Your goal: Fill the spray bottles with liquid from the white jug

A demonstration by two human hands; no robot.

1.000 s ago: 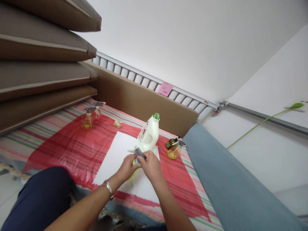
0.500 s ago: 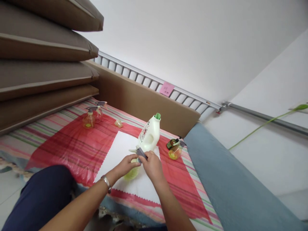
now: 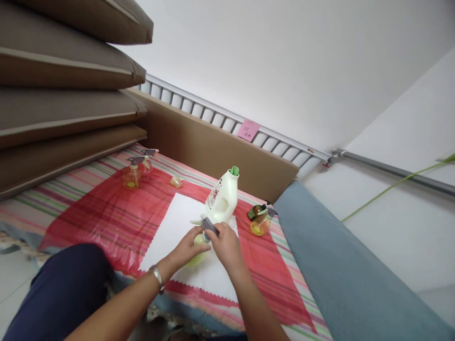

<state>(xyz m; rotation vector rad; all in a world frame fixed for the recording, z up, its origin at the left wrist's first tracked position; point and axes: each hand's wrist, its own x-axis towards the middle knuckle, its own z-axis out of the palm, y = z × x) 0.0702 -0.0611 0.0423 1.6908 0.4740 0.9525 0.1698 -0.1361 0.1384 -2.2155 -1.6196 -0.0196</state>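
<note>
A spray bottle (image 3: 196, 259) with yellow-green liquid is between my hands, over a white sheet (image 3: 177, 218) with zigzag edges. My left hand (image 3: 189, 246) is closed round the bottle's neck and upper body. With its fingers on the grey trigger head (image 3: 209, 226), my right hand (image 3: 226, 244) grips the top of the same bottle. Just behind stands a large pale-green jug (image 3: 223, 196) with a handle and an open green spout. My hands hide part of the spray bottle and the jug's base.
Two spray bottles (image 3: 131, 177) stand at the back left, near a small translucent cap (image 3: 176, 182). To the right are a dark green bottle (image 3: 255, 211) and another spray bottle (image 3: 260, 225) with yellow liquid. Red plastic film (image 3: 106, 213) covers striped cloth; stacked cushions (image 3: 71, 104) rise at left.
My left hand has shifted slightly down on the spray bottle, showing more of its neck. My right hand stays on the trigger head. The view has shifted slightly.
</note>
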